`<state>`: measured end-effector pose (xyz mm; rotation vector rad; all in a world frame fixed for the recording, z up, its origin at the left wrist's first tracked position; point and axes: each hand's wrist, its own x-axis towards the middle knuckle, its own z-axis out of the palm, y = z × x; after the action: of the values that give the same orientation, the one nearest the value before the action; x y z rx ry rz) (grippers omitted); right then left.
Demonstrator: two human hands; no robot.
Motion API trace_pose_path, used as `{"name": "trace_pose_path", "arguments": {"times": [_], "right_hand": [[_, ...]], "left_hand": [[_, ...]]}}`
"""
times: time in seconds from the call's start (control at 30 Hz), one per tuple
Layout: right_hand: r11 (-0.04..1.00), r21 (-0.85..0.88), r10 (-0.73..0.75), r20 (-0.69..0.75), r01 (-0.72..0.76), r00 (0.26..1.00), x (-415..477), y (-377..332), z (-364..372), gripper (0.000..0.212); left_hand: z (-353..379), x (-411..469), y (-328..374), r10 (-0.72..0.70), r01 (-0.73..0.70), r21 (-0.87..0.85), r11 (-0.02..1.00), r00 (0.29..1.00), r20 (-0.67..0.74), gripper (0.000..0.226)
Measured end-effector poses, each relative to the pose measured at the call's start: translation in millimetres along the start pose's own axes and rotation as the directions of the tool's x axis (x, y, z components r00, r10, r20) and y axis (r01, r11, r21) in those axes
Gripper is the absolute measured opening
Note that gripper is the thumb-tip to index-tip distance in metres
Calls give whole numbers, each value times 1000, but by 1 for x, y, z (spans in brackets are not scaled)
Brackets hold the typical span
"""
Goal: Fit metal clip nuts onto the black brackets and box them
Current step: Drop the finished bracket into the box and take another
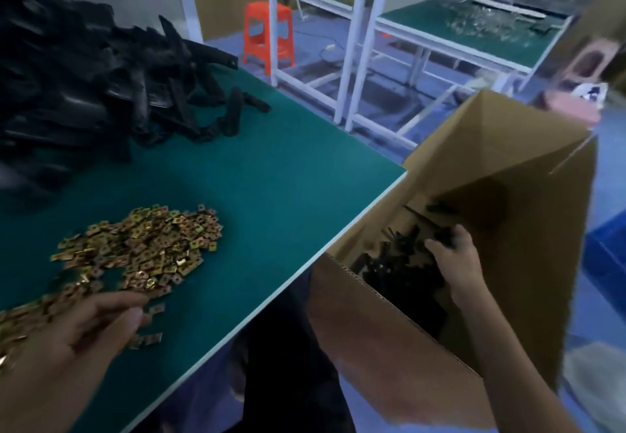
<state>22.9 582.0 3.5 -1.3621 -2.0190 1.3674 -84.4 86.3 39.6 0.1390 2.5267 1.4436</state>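
Right hand (455,256) is down inside the cardboard box (389,348), which stands off the counter (271,178) edge, right of the clip nut pile (145,246). Its fingers curl over a black bracket (440,234) on top of the boxed brackets (399,263). It looks gripped, not let go yet; blur hides how it lies. The forearm comes in steeply from the near right, palm down.

Left hand (84,334) is at the near edge of the clip nut pile, palm down, fingers reaching forward into the nuts, thumb close to the index tip. Can't tell whether a nut is pinched; too blurred. A few loose nuts (149,339) lie just right of its fingertips.

Bracket heap (84,77) is beyond the clip nut pile, far left, well apart from both hands. Long axes are mixed; several pieces at its edge point away and right.

My read: one finished piece is being boxed and the next cycle is starting. Key relation: nuts are right under the left hand, and the next bracket is far ahead of the pile. The left hand is nearer to it; the right must first come out of the box.
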Motion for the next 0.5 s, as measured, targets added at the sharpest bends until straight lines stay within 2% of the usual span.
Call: {"name": "trace_pose_path", "arguments": {"times": [0.07,0.13,0.17,0.23,0.3,0.37,0.43,0.5], "right_hand": [[985,-91,-140,68,146,988,-20,-7,21,47],[934,-97,-331,127,344,935,-45,-21,48,27],[898,-60,-423,154,435,893,-62,-30,63,21],[812,24,-575,199,583,793,-100,-50,92,19],[763,108,-638,288,637,715,-142,-68,121,14],[762,193,-636,404,619,657,-179,-83,149,11],[754,254,-636,512,605,577,-206,-90,177,18],[733,308,-658,550,607,515,-228,-93,200,21]], "left_hand": [[-5,-9,5,3,-1,21,1000,998,-60,34],[-13,-15,6,-25,25,-7,1000,994,-109,16],[-20,-16,4,-14,13,-8,1000,989,-150,9],[-36,-16,-3,28,-13,62,998,968,-251,18],[-58,-12,-10,37,-7,85,996,929,-368,15],[-85,-5,-19,19,22,77,997,870,-493,14],[-112,3,-28,-4,77,103,992,817,-577,12],[-133,13,-35,-33,118,94,988,777,-629,11]]}}
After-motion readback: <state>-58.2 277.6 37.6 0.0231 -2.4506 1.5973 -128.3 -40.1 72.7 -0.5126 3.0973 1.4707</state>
